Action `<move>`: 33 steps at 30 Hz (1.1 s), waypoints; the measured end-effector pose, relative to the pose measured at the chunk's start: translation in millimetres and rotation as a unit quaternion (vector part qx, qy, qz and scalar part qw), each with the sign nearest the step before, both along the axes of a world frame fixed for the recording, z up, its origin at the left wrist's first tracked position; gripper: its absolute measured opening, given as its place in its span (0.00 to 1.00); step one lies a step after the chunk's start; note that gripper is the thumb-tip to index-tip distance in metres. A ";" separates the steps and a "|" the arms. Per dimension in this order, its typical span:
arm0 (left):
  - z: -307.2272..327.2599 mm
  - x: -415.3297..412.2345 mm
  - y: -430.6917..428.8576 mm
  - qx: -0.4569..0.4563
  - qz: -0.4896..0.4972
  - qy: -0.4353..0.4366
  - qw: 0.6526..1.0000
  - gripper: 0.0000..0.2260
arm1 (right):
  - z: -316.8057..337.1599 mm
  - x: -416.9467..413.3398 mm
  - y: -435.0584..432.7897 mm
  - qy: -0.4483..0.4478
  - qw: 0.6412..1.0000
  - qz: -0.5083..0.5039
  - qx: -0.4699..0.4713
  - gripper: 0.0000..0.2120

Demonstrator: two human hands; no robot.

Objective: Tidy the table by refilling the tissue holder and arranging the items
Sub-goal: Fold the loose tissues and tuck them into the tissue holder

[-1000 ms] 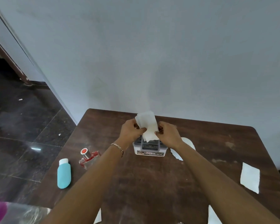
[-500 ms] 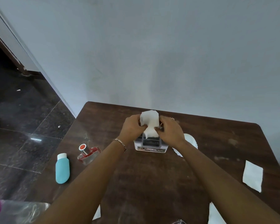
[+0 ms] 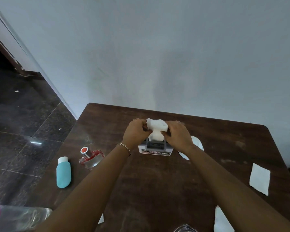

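Note:
A small white and grey tissue holder (image 3: 155,147) stands near the far middle of the brown table (image 3: 157,181). A white tissue (image 3: 156,130) sticks up out of its top, crumpled. My left hand (image 3: 136,131) pinches the tissue's left side and my right hand (image 3: 177,133) pinches its right side, both just above the holder. A flat white tissue (image 3: 260,178) lies at the right edge. Another white tissue (image 3: 197,144) lies partly hidden behind my right forearm.
A teal bottle (image 3: 63,172) lies at the table's left edge, beside a clear perfume bottle with a red cap (image 3: 90,156). More white tissues lie at the near edge (image 3: 222,220). The wall stands just behind the table; dark tiled floor is on the left.
The tissue has been pushed lower and bunched up over the holder, with both hands closing in on it. The camera view has shifted slightly.

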State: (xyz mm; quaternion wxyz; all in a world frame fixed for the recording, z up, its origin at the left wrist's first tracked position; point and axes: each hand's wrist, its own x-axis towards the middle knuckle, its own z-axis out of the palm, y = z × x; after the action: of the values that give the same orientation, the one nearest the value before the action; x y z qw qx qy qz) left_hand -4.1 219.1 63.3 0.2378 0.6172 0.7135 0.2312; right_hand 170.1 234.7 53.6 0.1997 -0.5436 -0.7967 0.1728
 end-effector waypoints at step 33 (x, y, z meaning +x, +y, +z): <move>4.3 -1.8 2.7 -0.028 0.011 0.049 0.998 0.27 | 3.0 1.5 -8.0 0.009 0.994 0.023 0.105 0.16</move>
State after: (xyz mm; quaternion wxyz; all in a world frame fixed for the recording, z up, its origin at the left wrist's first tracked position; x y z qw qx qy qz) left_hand -5.9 221.7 67.6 0.2175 0.6127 0.7374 0.1833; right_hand 171.6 226.7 56.6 0.2593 -0.4992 -0.8210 0.0975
